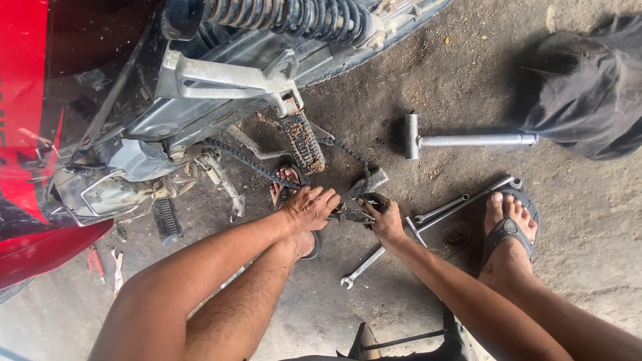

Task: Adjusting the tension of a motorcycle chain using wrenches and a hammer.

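While gripped: hands (344,212) on chain (267,170)

chain (267,167) | greasy, slack, off motorcycle | pliers-like tool (353,214), possibly gripping it

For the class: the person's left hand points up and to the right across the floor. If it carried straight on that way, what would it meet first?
Most likely the pliers-like tool right at the left hand's fingertips, with the drive chain just beyond. The right hand grips there too, and depth is hard to judge.
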